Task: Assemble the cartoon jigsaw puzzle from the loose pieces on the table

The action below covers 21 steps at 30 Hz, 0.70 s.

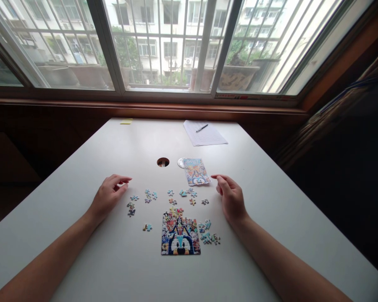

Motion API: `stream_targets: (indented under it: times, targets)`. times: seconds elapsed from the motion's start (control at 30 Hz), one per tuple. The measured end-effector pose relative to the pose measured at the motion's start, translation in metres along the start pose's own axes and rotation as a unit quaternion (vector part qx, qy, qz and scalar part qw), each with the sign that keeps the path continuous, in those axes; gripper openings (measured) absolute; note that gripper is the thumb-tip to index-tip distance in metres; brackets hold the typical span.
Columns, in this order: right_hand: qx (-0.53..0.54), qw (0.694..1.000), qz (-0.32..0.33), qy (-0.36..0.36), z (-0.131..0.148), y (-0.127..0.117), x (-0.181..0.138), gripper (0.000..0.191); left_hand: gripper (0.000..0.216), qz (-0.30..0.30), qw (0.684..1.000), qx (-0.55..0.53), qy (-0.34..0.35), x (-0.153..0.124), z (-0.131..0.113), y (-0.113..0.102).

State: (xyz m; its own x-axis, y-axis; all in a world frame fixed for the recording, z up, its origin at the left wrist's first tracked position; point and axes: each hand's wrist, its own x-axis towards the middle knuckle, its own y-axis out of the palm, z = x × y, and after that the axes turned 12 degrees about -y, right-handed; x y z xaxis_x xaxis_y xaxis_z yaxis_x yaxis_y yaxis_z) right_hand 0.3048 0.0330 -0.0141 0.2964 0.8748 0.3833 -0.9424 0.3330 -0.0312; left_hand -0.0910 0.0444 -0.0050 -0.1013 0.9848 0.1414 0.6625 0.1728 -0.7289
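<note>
A partly assembled colourful jigsaw puzzle [180,233] lies on the white table [271,201] in front of me. Several loose pieces [173,197] are scattered above it, and a small cluster [208,235] sits at its right edge. A printed reference picture [195,171] lies further back. My left hand [108,195] rests on the table left of the loose pieces, fingers loosely curled, holding nothing. My right hand [229,197] rests right of them beside the picture, fingers relaxed and apart, empty.
A round cable hole [163,162] and its grey cap [180,162] are in the tabletop. A sheet of paper [204,134] with a pen [202,128] lies at the back, a yellow sticky note [126,121] at the far left edge. A barred window spans the wall.
</note>
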Motion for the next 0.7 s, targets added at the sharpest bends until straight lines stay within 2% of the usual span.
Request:
stream_targets:
  times: [0.3,0.7]
  targets:
    - [0.042,0.999,-0.006,0.017,-0.0008,0.0004,0.001,0.033,0.028,-0.002,1.0,0.021,0.022,-0.0002,0.001,0.001]
    - [0.067,0.998,-0.006,0.018,-0.0012,0.0008,0.0004,0.03,0.029,-0.001,0.999,0.033,0.006,0.0003,0.0041,0.0011]
